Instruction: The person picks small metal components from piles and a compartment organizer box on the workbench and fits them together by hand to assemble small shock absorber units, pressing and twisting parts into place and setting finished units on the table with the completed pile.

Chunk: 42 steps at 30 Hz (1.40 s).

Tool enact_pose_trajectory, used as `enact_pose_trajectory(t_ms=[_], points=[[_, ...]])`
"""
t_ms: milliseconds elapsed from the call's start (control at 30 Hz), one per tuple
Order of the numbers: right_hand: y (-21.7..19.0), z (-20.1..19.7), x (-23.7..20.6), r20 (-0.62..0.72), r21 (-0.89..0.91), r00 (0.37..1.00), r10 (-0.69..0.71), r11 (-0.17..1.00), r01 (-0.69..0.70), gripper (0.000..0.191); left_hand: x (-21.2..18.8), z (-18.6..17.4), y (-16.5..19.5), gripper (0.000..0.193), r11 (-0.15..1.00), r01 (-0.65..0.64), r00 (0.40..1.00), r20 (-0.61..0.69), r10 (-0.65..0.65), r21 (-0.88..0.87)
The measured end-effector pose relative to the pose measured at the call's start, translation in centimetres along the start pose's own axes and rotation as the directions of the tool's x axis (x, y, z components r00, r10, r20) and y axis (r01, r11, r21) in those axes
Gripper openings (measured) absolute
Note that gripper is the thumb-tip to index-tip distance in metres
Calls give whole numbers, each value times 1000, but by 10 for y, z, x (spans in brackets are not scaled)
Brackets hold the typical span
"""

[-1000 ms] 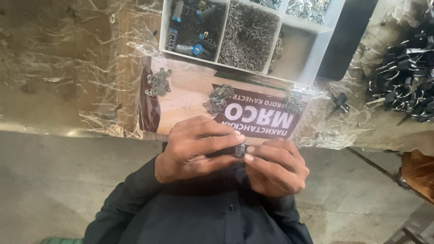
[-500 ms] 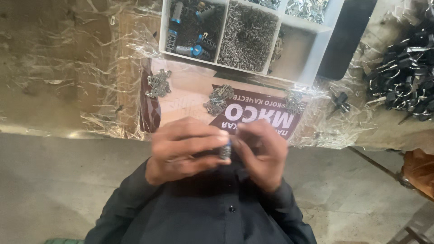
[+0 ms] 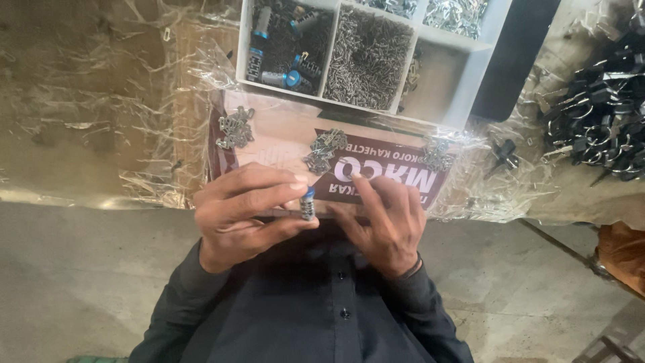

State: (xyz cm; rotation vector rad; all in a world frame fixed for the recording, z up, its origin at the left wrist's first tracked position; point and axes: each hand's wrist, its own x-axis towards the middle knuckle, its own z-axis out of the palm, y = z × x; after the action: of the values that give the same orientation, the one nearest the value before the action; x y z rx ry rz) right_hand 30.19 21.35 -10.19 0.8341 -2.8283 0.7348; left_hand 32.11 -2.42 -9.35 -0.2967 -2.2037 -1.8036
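Observation:
My left hand (image 3: 245, 212) pinches a small metal cylinder with a blue cap (image 3: 308, 204) between thumb and fingers, close to my chest. My right hand (image 3: 386, 222) is beside it with fingers spread, holding nothing that I can see; its fingertips reach toward the printed maroon-and-white sheet (image 3: 390, 176) under clear plastic. Three small heaps of tiny metal parts lie on that sheet: one at the left (image 3: 235, 128), one in the middle (image 3: 324, 149), one at the right (image 3: 437, 154).
A white divided tray (image 3: 463, 81) at the top holds blue-capped cylinders (image 3: 289, 54), a compartment of small metal pins (image 3: 366, 57) and shiny bits. A pile of black metal pieces (image 3: 601, 114) lies at the right. Crinkled clear plastic (image 3: 101, 114) covers the bench.
My hands were closed together around the small cylinder; now the right hand has come off it and spread, while the left alone keeps the cylinder.

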Motion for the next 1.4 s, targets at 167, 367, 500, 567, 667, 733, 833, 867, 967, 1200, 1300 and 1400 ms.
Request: enact_pose_trajectory(t_ms=[167,367,500,567,667,733,833,867,967,1200,1300,1400], points=[[6,3,-18,8,-6,1000,6,1000,-6,58,2,5,4,42,998,41,998,41,-40,-36],[24,8,-35,0,-31,981,-192,981,192,49,7,11,7,43,999,-38,997,73,39,-12],[37,-3,-45,-17,111,933,-359,927,358,38,7,23,9,43,999,7,988,155,0,-44],[29,-2,-51,-162,414,983,-91,897,152,19,7,31,8,44,997,0,982,189,15,-77],[17,-3,-59,-95,831,956,276,551,-76,10,5,40,7,44,992,17,977,212,10,-127],[14,-6,-61,56,932,939,340,320,-172,11,5,47,6,43,983,33,974,227,9,-181],[19,-12,-58,255,955,939,232,92,-282,13,7,48,8,43,971,49,967,253,12,-233],[22,-14,-54,310,950,933,184,-26,-310,14,8,46,9,43,969,54,965,261,12,-242],[20,-21,-48,298,883,883,364,245,-399,24,9,46,13,45,979,51,966,259,2,-199],[3,-28,-40,-184,842,883,432,533,-85,20,11,50,17,44,987,37,973,229,-1,-155],[1,-30,-38,-176,880,923,343,476,-9,17,13,52,18,44,992,-4,973,227,32,-125],[-4,-36,-38,-100,844,938,330,528,-96,16,13,53,20,44,994,-37,973,225,59,-98]])
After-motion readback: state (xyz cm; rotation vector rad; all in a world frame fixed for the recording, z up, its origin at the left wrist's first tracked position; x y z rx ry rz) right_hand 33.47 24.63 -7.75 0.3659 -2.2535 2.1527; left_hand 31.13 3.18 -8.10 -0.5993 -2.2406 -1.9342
